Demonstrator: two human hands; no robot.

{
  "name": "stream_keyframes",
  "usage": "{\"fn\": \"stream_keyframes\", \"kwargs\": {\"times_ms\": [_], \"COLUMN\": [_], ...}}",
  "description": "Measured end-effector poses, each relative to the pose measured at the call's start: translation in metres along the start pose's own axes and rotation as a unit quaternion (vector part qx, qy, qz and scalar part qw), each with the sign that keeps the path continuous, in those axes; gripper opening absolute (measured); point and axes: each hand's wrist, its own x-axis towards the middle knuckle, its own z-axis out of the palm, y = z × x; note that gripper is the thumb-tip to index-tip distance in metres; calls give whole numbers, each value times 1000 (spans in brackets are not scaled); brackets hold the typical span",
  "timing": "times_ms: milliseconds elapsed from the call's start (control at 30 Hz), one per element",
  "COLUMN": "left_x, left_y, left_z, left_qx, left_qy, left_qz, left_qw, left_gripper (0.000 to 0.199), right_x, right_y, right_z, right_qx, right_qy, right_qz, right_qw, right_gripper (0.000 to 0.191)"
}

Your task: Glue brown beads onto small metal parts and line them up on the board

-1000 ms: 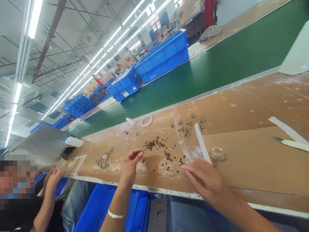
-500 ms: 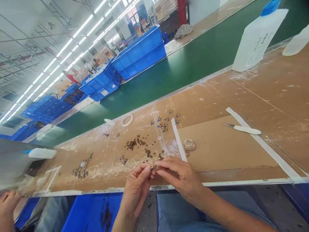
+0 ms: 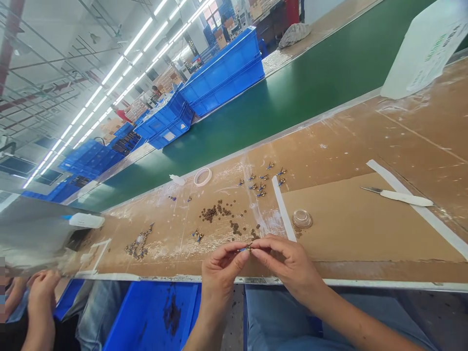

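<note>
Between my two hands, just above the table's front edge, is a small blue and gold part (image 3: 245,249). My left hand (image 3: 224,265) pinches it from the left with thumb and fingertips. The fingertips of my right hand (image 3: 283,256) close on its right side. Beyond my hands lie small dark brown discs (image 3: 210,213) in a loose heap. Several blue and gold parts (image 3: 262,187) are grouped behind them, and a pair (image 3: 198,236) lies nearer on the left. To the right is a small clear round dish (image 3: 302,219).
A white-handled knife (image 3: 405,197) lies on the right, below a large white bottle (image 3: 420,53). A tape roll (image 3: 203,177) and small bottle (image 3: 177,180) sit near the green belt (image 3: 292,92). Another person's hands (image 3: 44,282) are at far left, near a parts pile (image 3: 139,246).
The view has shifted, so the table items appear moved. The small part has turned between my fingertips and now shows its blue side. More of the other person's arms shows at left.
</note>
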Motion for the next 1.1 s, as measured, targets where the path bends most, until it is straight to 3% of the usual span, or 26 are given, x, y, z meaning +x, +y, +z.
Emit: {"fn": "stream_keyframes", "kwargs": {"times_ms": [100, 200, 300, 400, 567, 667, 733, 1000, 1100], "left_x": [24, 68, 120, 167, 212, 212, 200, 110, 84], "left_y": [6, 13, 20, 24, 29, 33, 35, 13, -1], "left_z": [-2, 0, 12, 28, 44, 34, 15, -108, -140], "left_qx": [59, 126, 138, 133, 155, 200, 234, 375, 431], "left_qy": [17, 15, 7, 3, -5, 19, 38, 92, 105], "left_qz": [26, 55, 80, 88, 91, 105, 120, 107, 100], "left_qw": [998, 990, 987, 987, 984, 974, 964, 916, 891], "left_gripper": [19, 18, 14, 12, 13, 8, 7, 19, 18], "right_x": [-2, -5, -8, -10, -10, -9, -9, -12, -14], "right_y": [5, 11, 14, 15, 17, 17, 16, 16, 17], "right_z": [0, 2, 3, 4, 3, 3, 2, 2, 1], "right_qx": [-47, -120, -167, -181, -187, -185, -180, -194, -223], "right_qy": [11, 7, -7, -11, -13, -11, -10, -13, -21], "right_qz": [-21, -75, -125, -133, -136, -139, -143, -164, -170], "right_qw": [999, 990, 978, 974, 973, 973, 973, 967, 960], "right_gripper": [20, 18, 20, 21, 21, 21, 20, 18, 19]}}
